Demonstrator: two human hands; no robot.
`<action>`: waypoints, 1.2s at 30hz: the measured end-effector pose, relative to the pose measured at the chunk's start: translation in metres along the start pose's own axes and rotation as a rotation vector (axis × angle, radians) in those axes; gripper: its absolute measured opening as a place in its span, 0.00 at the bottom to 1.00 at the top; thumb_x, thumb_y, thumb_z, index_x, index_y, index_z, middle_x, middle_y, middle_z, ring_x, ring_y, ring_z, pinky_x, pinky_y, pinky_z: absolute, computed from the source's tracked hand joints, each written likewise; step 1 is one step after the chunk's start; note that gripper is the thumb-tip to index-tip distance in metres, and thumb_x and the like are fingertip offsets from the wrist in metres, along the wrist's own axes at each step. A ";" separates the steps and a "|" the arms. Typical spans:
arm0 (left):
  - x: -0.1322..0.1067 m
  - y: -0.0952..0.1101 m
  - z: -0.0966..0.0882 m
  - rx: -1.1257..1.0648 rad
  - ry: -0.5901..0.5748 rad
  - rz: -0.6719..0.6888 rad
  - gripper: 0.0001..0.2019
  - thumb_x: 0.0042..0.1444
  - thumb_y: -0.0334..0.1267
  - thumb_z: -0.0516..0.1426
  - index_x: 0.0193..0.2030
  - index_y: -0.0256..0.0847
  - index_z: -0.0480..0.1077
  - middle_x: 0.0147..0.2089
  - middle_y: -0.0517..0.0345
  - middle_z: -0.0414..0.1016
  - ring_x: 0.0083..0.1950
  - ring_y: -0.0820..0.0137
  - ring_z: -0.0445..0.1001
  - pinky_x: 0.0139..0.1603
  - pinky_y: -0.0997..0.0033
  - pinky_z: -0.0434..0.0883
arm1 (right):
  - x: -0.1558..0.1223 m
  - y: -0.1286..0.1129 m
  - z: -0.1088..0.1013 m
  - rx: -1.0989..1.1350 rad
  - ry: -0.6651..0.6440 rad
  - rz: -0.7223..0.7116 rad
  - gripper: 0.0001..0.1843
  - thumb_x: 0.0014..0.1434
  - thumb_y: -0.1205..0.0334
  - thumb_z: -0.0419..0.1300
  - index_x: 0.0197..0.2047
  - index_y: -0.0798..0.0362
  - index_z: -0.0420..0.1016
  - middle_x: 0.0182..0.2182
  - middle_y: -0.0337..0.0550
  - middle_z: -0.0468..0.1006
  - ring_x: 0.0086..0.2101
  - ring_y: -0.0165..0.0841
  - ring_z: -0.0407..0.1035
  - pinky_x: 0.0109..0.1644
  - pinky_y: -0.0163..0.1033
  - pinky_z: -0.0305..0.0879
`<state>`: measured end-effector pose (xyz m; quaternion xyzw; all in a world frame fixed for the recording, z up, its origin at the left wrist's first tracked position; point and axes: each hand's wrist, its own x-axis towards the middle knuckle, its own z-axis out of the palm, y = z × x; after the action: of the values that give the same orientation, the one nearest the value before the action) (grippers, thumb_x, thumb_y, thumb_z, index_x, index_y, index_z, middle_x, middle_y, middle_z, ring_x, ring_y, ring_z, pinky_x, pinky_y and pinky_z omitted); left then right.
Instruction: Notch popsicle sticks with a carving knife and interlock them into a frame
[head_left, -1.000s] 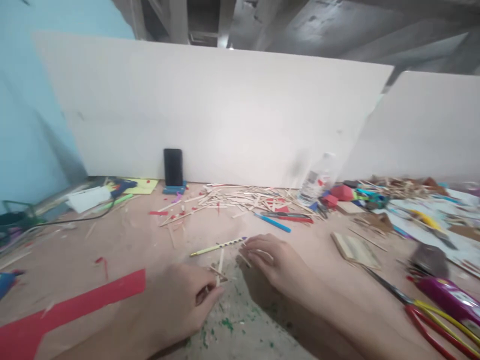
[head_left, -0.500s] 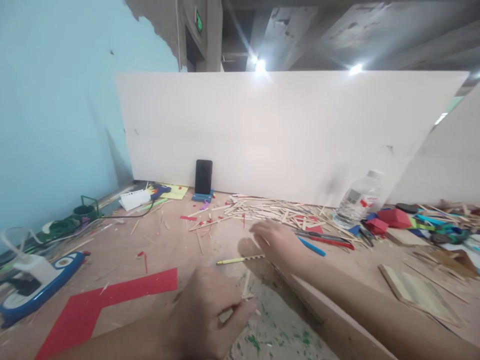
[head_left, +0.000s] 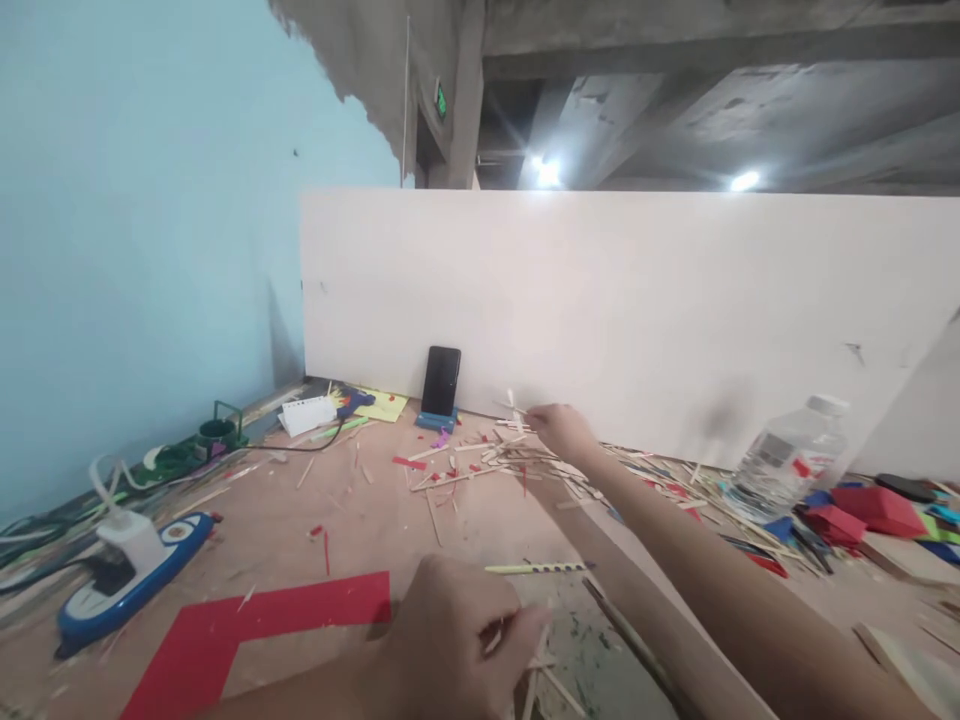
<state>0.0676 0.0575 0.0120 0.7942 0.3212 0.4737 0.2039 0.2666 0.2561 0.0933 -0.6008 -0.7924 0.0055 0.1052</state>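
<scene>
Clear bottle (head_left: pixel 784 460), label unreadable, green sign (head_left: pixel 441 101)

The right hand (head_left: pixel 561 430) has reached forward, apparently lifting a stick (head_left: pixel 513 404).

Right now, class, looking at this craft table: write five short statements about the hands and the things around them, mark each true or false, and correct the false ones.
1. The right hand reaches into the pile of wooden sticks. True.
2. The left hand lies flat and open. False: its grip is closed on thin sticks.
3. The phone stands against the white board. True.
4. The plastic bottle stands left of the phone. False: far right.
5. The red paper lies left of the left hand. True.
</scene>
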 end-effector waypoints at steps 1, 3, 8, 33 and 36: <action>0.002 0.002 -0.002 -0.041 0.006 -0.070 0.24 0.64 0.40 0.56 0.20 0.40 0.50 0.19 0.65 0.49 0.21 0.76 0.50 0.24 0.67 0.46 | -0.010 0.001 -0.003 0.028 -0.007 -0.006 0.19 0.70 0.53 0.63 0.60 0.52 0.74 0.58 0.49 0.75 0.52 0.42 0.74 0.54 0.52 0.76; 0.005 0.005 -0.006 -0.135 0.026 -0.207 0.22 0.65 0.42 0.57 0.21 0.40 0.58 0.20 0.64 0.54 0.23 0.76 0.54 0.24 0.70 0.50 | -0.042 0.001 -0.009 0.086 -0.019 -0.031 0.21 0.70 0.53 0.63 0.61 0.54 0.73 0.57 0.50 0.75 0.51 0.43 0.75 0.53 0.53 0.76; 0.014 0.008 -0.010 -0.399 0.032 -0.436 0.15 0.62 0.51 0.62 0.40 0.39 0.75 0.33 0.58 0.75 0.33 0.72 0.71 0.35 0.73 0.67 | -0.152 -0.022 -0.011 0.210 0.057 -0.102 0.17 0.75 0.53 0.54 0.43 0.55 0.77 0.35 0.42 0.79 0.34 0.33 0.74 0.42 0.41 0.72; -0.004 0.030 -0.015 -0.367 -0.233 -0.668 0.16 0.67 0.43 0.57 0.28 0.41 0.71 0.27 0.63 0.71 0.31 0.74 0.69 0.32 0.75 0.64 | -0.240 -0.043 0.025 0.482 0.269 -0.400 0.07 0.70 0.71 0.57 0.43 0.50 0.72 0.28 0.33 0.77 0.23 0.24 0.67 0.31 0.31 0.62; -0.003 0.031 -0.014 -0.262 -0.214 -0.589 0.12 0.66 0.41 0.57 0.30 0.41 0.74 0.31 0.62 0.75 0.34 0.73 0.72 0.35 0.75 0.67 | -0.241 -0.038 0.029 0.438 0.315 -0.457 0.08 0.69 0.73 0.57 0.48 0.54 0.74 0.24 0.32 0.70 0.23 0.25 0.62 0.28 0.32 0.58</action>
<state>0.0639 0.0339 0.0359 0.6797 0.4500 0.3455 0.4650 0.2873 0.0195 0.0313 -0.3647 -0.8605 0.0590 0.3508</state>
